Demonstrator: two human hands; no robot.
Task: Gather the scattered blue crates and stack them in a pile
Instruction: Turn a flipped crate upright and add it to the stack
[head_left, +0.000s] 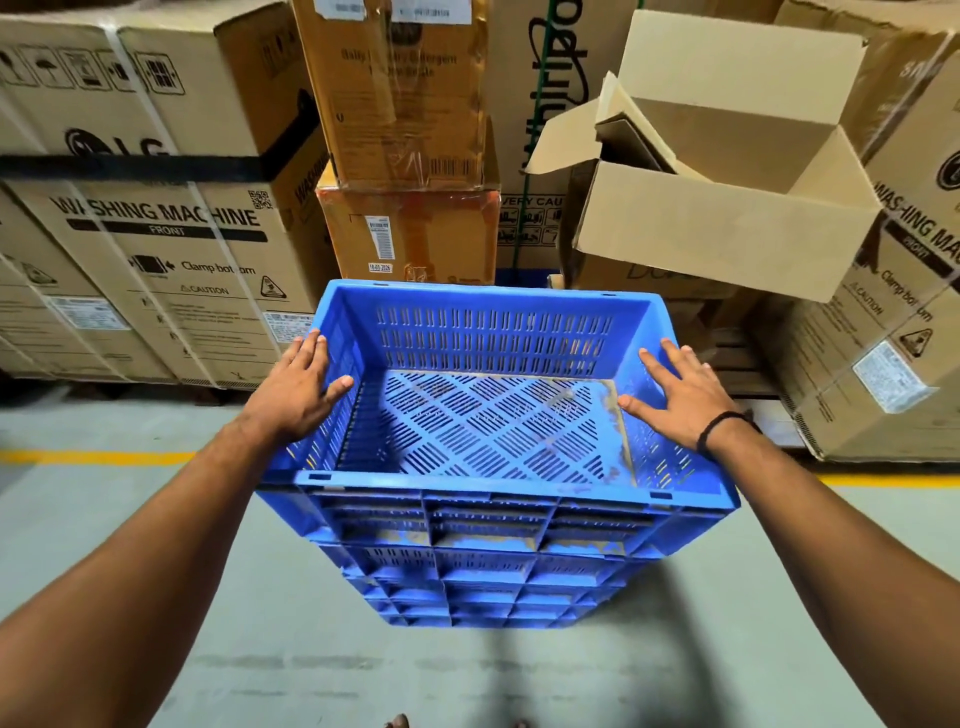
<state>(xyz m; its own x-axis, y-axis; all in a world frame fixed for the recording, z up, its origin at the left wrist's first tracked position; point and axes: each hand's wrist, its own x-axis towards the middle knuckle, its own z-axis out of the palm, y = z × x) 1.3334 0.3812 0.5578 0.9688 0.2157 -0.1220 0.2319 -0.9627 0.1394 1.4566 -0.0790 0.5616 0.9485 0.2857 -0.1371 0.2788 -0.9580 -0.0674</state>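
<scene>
A pile of blue slotted crates (488, 566) stands on the grey floor in front of me. The top crate (493, 332) is empty, with a dusty perforated bottom. My left hand (296, 389) lies flat on the top crate's left rim, fingers spread and thumb inside the wall. My right hand (675, 395), with a black band on its wrist, rests spread over the right rim in the same way. Neither hand curls around the rim.
Large washing machine cartons (156, 234) stand to the left and right (893, 322). Stacked brown boxes (410, 156) rise right behind the crates. An open, empty cardboard box (727, 171) leans at the back right. A yellow floor line (93, 457) runs across.
</scene>
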